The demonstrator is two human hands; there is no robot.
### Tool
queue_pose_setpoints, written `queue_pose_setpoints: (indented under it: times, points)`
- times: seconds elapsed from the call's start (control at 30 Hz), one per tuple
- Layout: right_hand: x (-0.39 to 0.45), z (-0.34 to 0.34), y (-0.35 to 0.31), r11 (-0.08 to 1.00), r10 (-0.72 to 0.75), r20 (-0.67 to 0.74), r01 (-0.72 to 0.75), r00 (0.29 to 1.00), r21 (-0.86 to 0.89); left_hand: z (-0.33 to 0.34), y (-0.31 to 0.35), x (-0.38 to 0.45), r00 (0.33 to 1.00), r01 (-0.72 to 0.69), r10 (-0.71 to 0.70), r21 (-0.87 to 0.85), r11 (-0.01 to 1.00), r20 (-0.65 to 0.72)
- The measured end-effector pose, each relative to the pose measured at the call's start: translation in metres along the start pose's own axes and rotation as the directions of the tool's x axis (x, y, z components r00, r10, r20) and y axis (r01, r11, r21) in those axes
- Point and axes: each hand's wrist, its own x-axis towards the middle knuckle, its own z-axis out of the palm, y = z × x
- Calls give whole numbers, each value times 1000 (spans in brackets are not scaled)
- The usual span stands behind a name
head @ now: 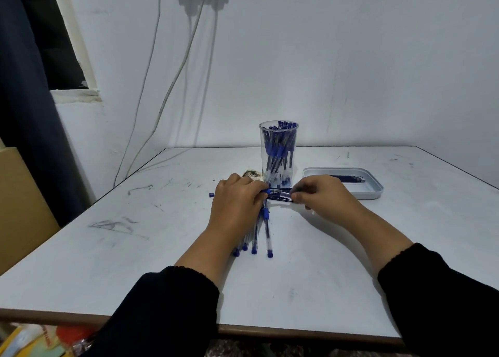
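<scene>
My left hand (237,203) and my right hand (320,192) meet over the middle of the white table (297,275). Between them lies one blue pen (278,194): my left fingers pinch its blue end and my right fingers pinch the clear barrel. Several more blue pens (258,235) lie on the table under and in front of my left hand, caps toward me. A clear cup (278,151) full of blue pens stands just behind my hands.
A shallow white tray (372,192) with several thin dark refills sits to the right of the cup. A small dark scrap (251,173) lies left of the cup. Cables hang down the wall at the back left.
</scene>
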Motion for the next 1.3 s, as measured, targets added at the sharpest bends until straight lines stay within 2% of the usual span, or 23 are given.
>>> queue_pose_setpoints:
  times: [0.47,0.6,0.7,0.93,1.07,1.3]
  points:
    - [2,-1,1,1000,21,-48,-21,999,4,1,-1,-1,999,-20,20,-17,1000,31]
    - [2,1,0,999,16,-45,-14,999,47,-4,6,-1,996,-7,15,-86,996,90]
    - [2,1,-1,998,17,-45,-14,999,67,-6,7,-2,998,-1,7,-99,995,63]
    - [2,-1,0,964,68,-7,-64,998,258,-6,4,0,999,30,-30,-29,999,19]
    - [2,-2,-1,928,63,1,-59,998,369,-5,4,1,1000,-1,1,-20,1000,2]
    - [0,-1,-5,908,38,-25,-24,999,419,-4,3,2,999,0,0,-1,1000,-36]
